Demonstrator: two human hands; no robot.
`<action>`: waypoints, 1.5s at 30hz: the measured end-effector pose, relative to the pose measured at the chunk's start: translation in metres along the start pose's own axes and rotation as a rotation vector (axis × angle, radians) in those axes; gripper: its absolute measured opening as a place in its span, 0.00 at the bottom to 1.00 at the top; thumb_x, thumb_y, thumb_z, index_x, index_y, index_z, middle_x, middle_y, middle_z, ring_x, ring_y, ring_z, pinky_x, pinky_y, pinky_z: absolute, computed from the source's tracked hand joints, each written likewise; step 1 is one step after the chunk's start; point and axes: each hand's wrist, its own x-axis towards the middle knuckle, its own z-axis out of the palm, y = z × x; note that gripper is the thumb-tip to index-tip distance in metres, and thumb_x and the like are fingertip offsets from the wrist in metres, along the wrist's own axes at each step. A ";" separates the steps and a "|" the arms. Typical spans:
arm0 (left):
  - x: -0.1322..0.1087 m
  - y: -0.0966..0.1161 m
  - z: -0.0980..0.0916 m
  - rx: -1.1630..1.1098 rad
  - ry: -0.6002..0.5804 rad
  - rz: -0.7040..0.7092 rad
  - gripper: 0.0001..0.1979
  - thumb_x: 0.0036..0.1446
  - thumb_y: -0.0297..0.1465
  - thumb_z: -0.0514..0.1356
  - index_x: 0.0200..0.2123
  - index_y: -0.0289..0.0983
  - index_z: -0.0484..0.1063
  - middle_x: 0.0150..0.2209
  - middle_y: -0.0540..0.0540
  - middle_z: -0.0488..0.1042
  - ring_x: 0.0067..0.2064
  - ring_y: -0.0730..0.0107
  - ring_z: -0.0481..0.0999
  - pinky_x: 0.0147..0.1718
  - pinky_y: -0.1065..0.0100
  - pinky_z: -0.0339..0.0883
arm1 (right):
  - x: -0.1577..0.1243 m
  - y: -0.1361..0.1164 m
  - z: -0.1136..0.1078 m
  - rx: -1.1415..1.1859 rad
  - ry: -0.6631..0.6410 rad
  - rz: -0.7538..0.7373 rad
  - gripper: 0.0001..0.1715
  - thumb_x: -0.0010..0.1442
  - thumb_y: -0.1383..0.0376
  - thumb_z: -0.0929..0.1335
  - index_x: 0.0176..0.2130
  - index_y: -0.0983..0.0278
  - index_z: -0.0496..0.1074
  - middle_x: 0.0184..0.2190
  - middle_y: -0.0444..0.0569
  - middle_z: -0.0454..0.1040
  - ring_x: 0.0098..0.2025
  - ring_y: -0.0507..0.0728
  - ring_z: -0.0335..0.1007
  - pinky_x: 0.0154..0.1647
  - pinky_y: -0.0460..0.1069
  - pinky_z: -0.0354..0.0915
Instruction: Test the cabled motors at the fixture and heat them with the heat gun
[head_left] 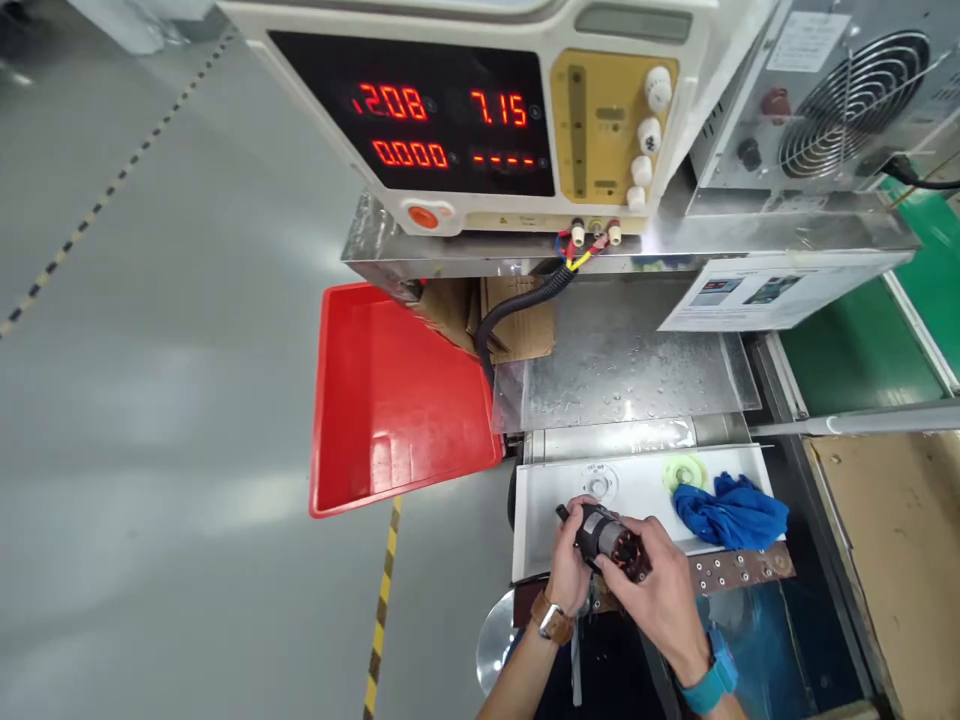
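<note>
Spreading under all: grey floor (187, 450), marked with black-and-yellow tape (382, 590).
Meter: white-cased instrument (495, 110) on a metal shelf (465, 248), display lit; dark ribbed cable (517, 303) runs down from its front terminals.
Bin: red bin (316, 420), below and left of the shelf; brown cardboard (521, 325) near its right side.
Fan unit: grey metal housing (750, 110) with round grille, right of the meter.
Tray: white tray (536, 510), beneath the hands; pale-green ring (684, 462) and blue cloth (731, 512) toward its right end.
Sheet: paper (757, 295) with two pictures, hanging at the shelf's front.
Hands: left hand (571, 565) clasped round the black end of the part; right hand (664, 585) clamped on its coppery end, thumb and fingers either side.
Part: dark cylinder (598, 532), motor-like by its look, tilted between both hands over the tray's near edge.
Progress: pick-up done, handling or inspection apparently under way; part not yet set down. What else remains, cannot tell.
Writing: red digits, seemingly 12.08, then 7.15, 0.000 and four dashes. Panel print, sheet text and fan-unit label too small; no brand legible.
</note>
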 end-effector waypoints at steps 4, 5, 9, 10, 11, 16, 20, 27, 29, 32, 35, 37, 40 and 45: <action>-0.003 -0.014 0.008 -0.068 -0.100 -0.040 0.18 0.55 0.46 0.64 0.40 0.39 0.70 0.33 0.50 0.73 0.35 0.70 0.73 0.38 0.69 0.66 | -0.008 0.005 0.003 -0.128 -0.019 -0.084 0.26 0.65 0.58 0.69 0.61 0.59 0.69 0.43 0.51 0.71 0.40 0.57 0.74 0.40 0.49 0.72; -0.003 -0.017 0.009 -0.071 -0.108 -0.047 0.17 0.55 0.46 0.64 0.40 0.40 0.69 0.33 0.50 0.73 0.35 0.70 0.73 0.37 0.69 0.66 | -0.010 0.008 0.005 -0.171 -0.017 -0.098 0.29 0.66 0.56 0.68 0.63 0.59 0.66 0.43 0.52 0.71 0.40 0.58 0.73 0.39 0.49 0.72; -0.004 -0.022 0.013 -0.056 -0.154 -0.056 0.16 0.57 0.45 0.63 0.40 0.39 0.69 0.33 0.50 0.72 0.34 0.70 0.72 0.37 0.69 0.65 | -0.020 0.015 0.010 -0.320 0.041 -0.108 0.35 0.69 0.52 0.65 0.69 0.59 0.58 0.42 0.54 0.71 0.38 0.60 0.73 0.35 0.52 0.72; -0.005 -0.023 0.014 -0.069 -0.167 -0.068 0.16 0.57 0.45 0.62 0.40 0.39 0.69 0.32 0.50 0.72 0.34 0.70 0.71 0.37 0.69 0.64 | -0.021 0.015 0.011 -0.346 0.056 -0.106 0.35 0.70 0.52 0.64 0.70 0.59 0.57 0.42 0.54 0.71 0.38 0.60 0.73 0.34 0.52 0.72; -0.005 -0.023 0.015 -0.092 -0.181 -0.085 0.16 0.57 0.45 0.62 0.40 0.39 0.68 0.31 0.50 0.71 0.34 0.70 0.71 0.37 0.69 0.64 | -0.022 0.014 0.011 -0.362 0.072 -0.108 0.34 0.70 0.53 0.64 0.70 0.59 0.57 0.42 0.54 0.71 0.38 0.60 0.73 0.34 0.52 0.72; -0.014 -0.024 0.025 -0.197 -0.231 -0.177 0.15 0.58 0.45 0.60 0.39 0.39 0.67 0.32 0.49 0.73 0.34 0.68 0.73 0.36 0.67 0.64 | -0.031 0.015 0.006 -0.379 0.210 -0.202 0.25 0.69 0.56 0.66 0.63 0.57 0.67 0.52 0.57 0.70 0.53 0.62 0.71 0.48 0.55 0.75; -0.030 -0.034 0.034 -0.208 -0.162 -0.213 0.17 0.56 0.45 0.63 0.38 0.38 0.69 0.33 0.49 0.72 0.35 0.69 0.71 0.37 0.68 0.64 | -0.048 0.028 0.004 -0.462 0.309 -0.276 0.27 0.68 0.58 0.67 0.63 0.59 0.67 0.58 0.59 0.70 0.57 0.65 0.71 0.51 0.58 0.75; -0.068 -0.063 0.052 -0.023 -0.204 -0.287 0.22 0.56 0.50 0.63 0.42 0.38 0.74 0.42 0.45 0.76 0.47 0.60 0.74 0.50 0.64 0.66 | -0.087 0.040 -0.016 -0.500 0.481 -0.165 0.22 0.64 0.60 0.72 0.55 0.65 0.72 0.55 0.62 0.73 0.52 0.64 0.76 0.49 0.56 0.75; -0.076 -0.067 0.045 0.093 -0.240 -0.331 0.26 0.56 0.52 0.64 0.49 0.39 0.74 0.52 0.41 0.75 0.58 0.54 0.71 0.57 0.61 0.63 | -0.100 0.043 -0.022 -0.508 0.508 -0.119 0.21 0.63 0.59 0.72 0.52 0.66 0.73 0.53 0.62 0.75 0.50 0.64 0.77 0.47 0.55 0.76; -0.075 -0.067 0.019 0.295 -0.269 -0.464 0.37 0.52 0.55 0.65 0.59 0.41 0.69 0.55 0.36 0.75 0.57 0.51 0.73 0.52 0.58 0.68 | -0.116 0.051 -0.020 -0.519 0.537 -0.017 0.21 0.63 0.57 0.72 0.51 0.67 0.74 0.51 0.62 0.76 0.49 0.64 0.77 0.47 0.55 0.75; -0.060 -0.054 -0.011 0.462 -0.208 -0.470 0.39 0.51 0.60 0.62 0.55 0.37 0.69 0.39 0.38 0.81 0.39 0.55 0.80 0.38 0.61 0.70 | -0.121 0.061 -0.004 -0.492 0.549 0.053 0.21 0.64 0.58 0.72 0.52 0.67 0.73 0.52 0.62 0.75 0.50 0.63 0.76 0.49 0.56 0.75; -0.046 -0.042 -0.026 0.533 -0.133 -0.336 0.33 0.52 0.61 0.60 0.43 0.36 0.72 0.29 0.43 0.79 0.33 0.60 0.78 0.34 0.64 0.69 | -0.118 0.066 0.009 -0.478 0.540 0.048 0.20 0.64 0.59 0.71 0.52 0.67 0.74 0.53 0.61 0.74 0.52 0.64 0.75 0.49 0.56 0.74; -0.033 -0.025 -0.031 0.526 -0.077 -0.204 0.28 0.51 0.59 0.63 0.34 0.37 0.72 0.26 0.46 0.76 0.31 0.62 0.76 0.32 0.66 0.68 | -0.111 0.068 0.020 -0.456 0.497 0.037 0.19 0.65 0.58 0.70 0.52 0.65 0.75 0.53 0.60 0.74 0.52 0.64 0.75 0.48 0.56 0.75; -0.044 -0.027 -0.017 0.538 -0.320 -0.179 0.26 0.55 0.56 0.61 0.40 0.40 0.80 0.39 0.40 0.80 0.45 0.55 0.78 0.47 0.60 0.70 | -0.117 0.042 -0.009 -0.265 0.661 0.159 0.21 0.59 0.54 0.74 0.47 0.65 0.77 0.50 0.60 0.76 0.48 0.66 0.77 0.48 0.58 0.74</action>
